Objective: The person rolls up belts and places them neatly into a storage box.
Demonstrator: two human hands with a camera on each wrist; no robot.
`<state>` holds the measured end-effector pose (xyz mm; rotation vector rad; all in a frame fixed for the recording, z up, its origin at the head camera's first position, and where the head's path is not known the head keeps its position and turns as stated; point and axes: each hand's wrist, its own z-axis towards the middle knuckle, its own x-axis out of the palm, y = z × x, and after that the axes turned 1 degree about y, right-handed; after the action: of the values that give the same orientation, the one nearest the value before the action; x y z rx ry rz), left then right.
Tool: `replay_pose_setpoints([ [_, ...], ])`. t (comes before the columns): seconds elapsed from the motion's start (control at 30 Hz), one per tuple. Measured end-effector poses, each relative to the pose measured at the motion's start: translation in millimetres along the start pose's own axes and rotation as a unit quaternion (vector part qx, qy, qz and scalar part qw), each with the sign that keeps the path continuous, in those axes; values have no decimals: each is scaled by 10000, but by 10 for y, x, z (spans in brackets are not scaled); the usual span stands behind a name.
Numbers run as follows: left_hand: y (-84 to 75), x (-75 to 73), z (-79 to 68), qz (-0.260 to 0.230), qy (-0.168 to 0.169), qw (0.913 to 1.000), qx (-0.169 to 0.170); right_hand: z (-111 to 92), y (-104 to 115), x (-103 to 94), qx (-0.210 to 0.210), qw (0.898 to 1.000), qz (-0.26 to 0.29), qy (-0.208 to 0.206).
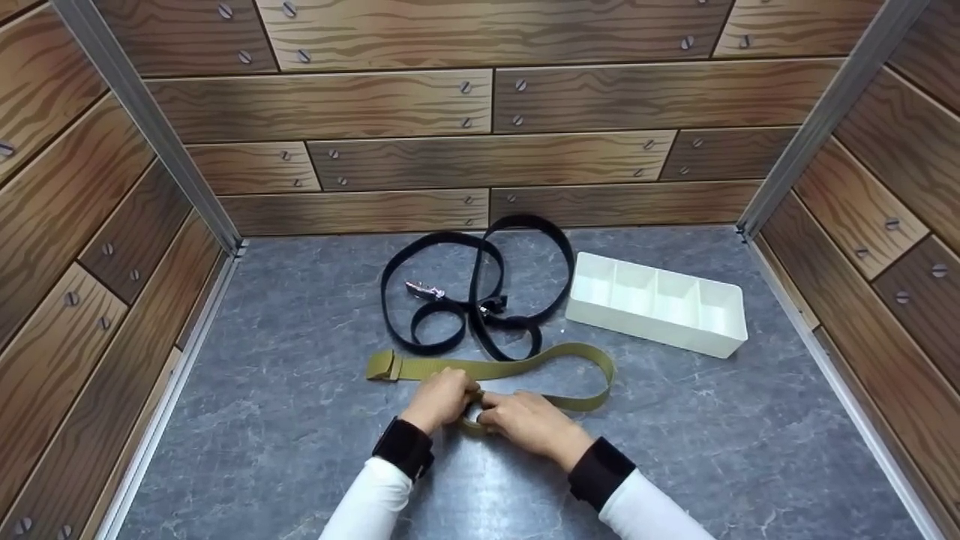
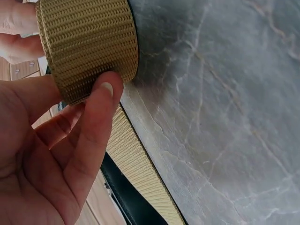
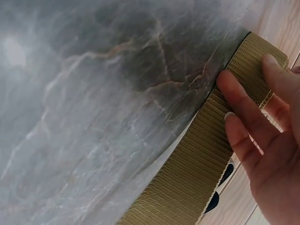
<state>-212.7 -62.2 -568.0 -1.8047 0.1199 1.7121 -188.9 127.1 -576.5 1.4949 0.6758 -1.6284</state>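
A khaki webbing belt (image 1: 499,369) lies on edge on the grey marbled surface, its flat buckle (image 1: 380,365) at the left and a wide bend at the right. Its other end curls into a small loop (image 2: 91,44) between the hands. My left hand (image 1: 442,397) pinches that loop from the left, with fingers and thumb on the webbing. From the right, my right hand (image 1: 532,424) holds the same loop, its thumb and fingertips against the webbing (image 3: 180,164). In the head view the hands partly hide the coil.
Two black belts, one on the left (image 1: 386,300) and one on the right (image 1: 529,220), lie loosely looped behind the khaki belt. A white tray (image 1: 645,330) with several compartments stands at the right. Wood-patterned walls (image 1: 397,214) enclose the surface.
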Motion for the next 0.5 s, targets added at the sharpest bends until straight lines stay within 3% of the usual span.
replay_pose_setpoints([
  [0.1,-20,22,-9,28,-117,9997,-200,9,10,5,-9,10000,56,-60],
  [0.3,-62,81,-61,31,-665,9938,-889,12,3,30,28,9997,28,-232],
  [0.4,-47,62,-58,33,-596,9949,-812,-14,-49,27,-42,9998,65,-204],
  [0.5,-6,12,-35,-4,-251,9981,-558,-48,-101,13,-132,9998,10,-167],
])
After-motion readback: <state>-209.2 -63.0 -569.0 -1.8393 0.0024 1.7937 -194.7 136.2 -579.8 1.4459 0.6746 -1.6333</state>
